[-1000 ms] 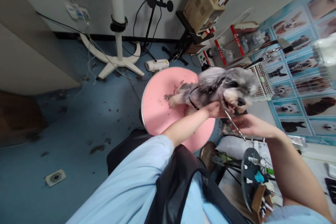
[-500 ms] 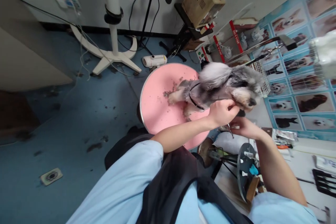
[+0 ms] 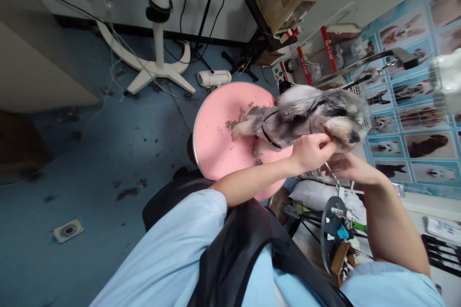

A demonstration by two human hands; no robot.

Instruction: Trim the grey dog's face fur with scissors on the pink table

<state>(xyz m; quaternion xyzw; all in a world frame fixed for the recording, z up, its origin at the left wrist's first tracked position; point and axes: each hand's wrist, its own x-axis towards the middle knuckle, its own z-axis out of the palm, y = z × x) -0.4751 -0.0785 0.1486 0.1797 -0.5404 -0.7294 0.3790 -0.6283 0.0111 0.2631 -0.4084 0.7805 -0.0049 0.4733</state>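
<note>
A grey and white dog with a clipped body and a dark band round it is on a round pink table. Against the side of the dog's muzzle, my left hand is closed, fingers pinched at the fur; what lies inside the pinch is hidden. Just below the muzzle is my right hand, fingers curled around a slim shiny metal tool that looks like scissors. Its far part is hidden by the hands. Loose grey hair clippings lie near the dog's legs.
A curved metal grooming arm with a strap rises beyond the dog. A white hair dryer lies on the floor behind the table, near a white stand. A small round tray with tools stands at the lower right.
The dog's head and both hands have shifted slightly right in view. My right hand has risen closer to the muzzle, and the metal tool has changed its tilt.
</note>
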